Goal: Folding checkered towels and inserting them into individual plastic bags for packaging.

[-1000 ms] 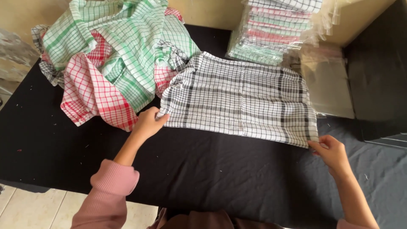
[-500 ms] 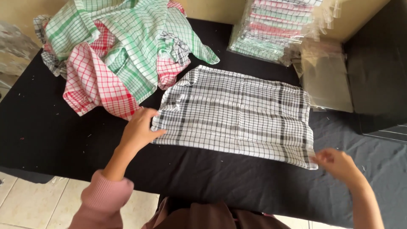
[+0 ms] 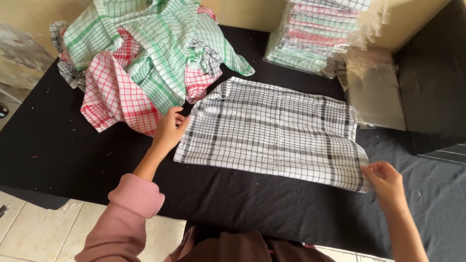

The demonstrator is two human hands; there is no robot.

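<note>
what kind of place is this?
Probably a small home packing spot: a black-covered table, a heap of loose checked cloths, and a stack of bagged folded cloths beside empty clear bags.

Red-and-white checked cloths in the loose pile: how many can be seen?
2: one large red-and-white checked cloth at the pile's front left, another by the centre; more may be hidden.

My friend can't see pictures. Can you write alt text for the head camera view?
A person's left hand and right hand hold opposite ends of a black-and-white checked cloth lying flat on a black-covered table. Behind are a heap of green and red checked cloths and a stack of bagged folded cloths.
</note>
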